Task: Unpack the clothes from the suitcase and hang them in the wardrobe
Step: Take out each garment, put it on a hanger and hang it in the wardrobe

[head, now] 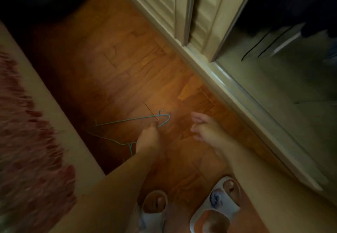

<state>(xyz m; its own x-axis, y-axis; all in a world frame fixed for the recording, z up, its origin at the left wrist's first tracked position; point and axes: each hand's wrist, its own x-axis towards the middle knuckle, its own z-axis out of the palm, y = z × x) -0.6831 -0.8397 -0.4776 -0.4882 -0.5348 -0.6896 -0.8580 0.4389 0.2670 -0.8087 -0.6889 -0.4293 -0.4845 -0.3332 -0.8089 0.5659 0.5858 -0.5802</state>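
- Hanger [127,120], thin teal wire, sits low over the wooden floor [113,72], between the bed edge [54,109] on the left and the wardrobe [237,90] on the right
- Left hand [148,138] grips the hanger near its right-hand bend, fingers curled round the wire; the hook end [130,149] points down beside the left wrist
- Long bar of the hanger runs leftward from the left hand toward the bed edge; whether the far end touches the floor cannot be told
- Right hand [204,129] holds nothing, fingers loosely spread and slightly bent, palm turned toward the left hand
- Right hand is near the hanger's bend but apart from it, with bare floor between the two
- Both forearms reach forward and down from the bottom of the view
- Wardrobe stands with its louvred sliding door [164,5] pushed aside; the open compartment [273,78] on the right is dim, with dark clothing [291,1] hanging at the top
- Pink fringed cover [27,141] lies on the bed at the left edge
- Feet in pale slippers [218,196] stand on the floor below the hands
- Frame is motion-blurred, so fine detail of the fingers is unclear
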